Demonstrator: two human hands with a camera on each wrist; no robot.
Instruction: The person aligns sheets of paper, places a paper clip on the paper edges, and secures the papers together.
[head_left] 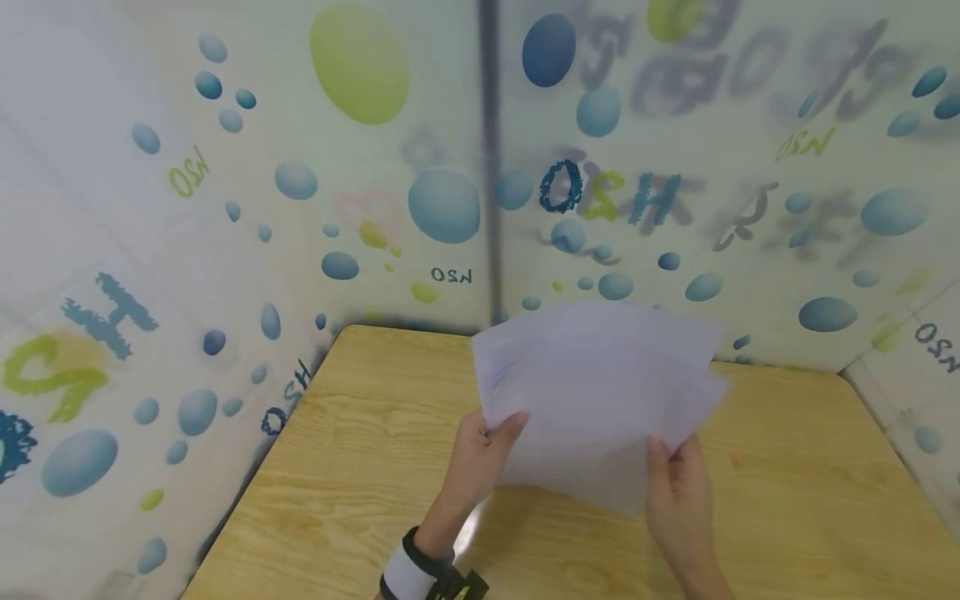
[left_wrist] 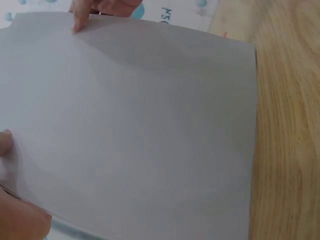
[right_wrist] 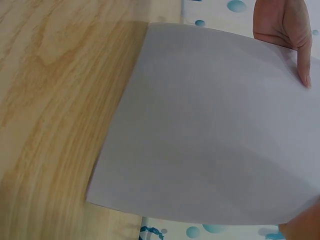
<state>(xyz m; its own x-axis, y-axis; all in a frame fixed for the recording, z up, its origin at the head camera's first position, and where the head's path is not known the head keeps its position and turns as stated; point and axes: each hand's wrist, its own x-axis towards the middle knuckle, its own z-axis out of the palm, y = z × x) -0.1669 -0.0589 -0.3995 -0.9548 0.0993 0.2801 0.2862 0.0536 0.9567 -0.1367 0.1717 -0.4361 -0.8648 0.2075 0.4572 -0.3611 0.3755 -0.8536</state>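
Several white sheets of paper (head_left: 592,400) are held up over the wooden table in the head view, their far corners fanned apart. My left hand (head_left: 480,458) pinches the left edge, thumb on the near face. On the opposite edge my right hand (head_left: 681,500) grips the sheets the same way. The paper (left_wrist: 135,120) fills most of the left wrist view, with the left hand (left_wrist: 22,217) at lower left and the right hand (left_wrist: 105,9) at the top. In the right wrist view, the left hand (right_wrist: 285,30) pinches the paper (right_wrist: 200,125) at upper right; fingers behind the sheets are hidden.
The wooden table (head_left: 315,475) extends beneath both hands. Walls (head_left: 420,150) printed with blue and green drops and lettering stand along its left, back and right sides. A white and black band (head_left: 408,571) is round the left wrist.
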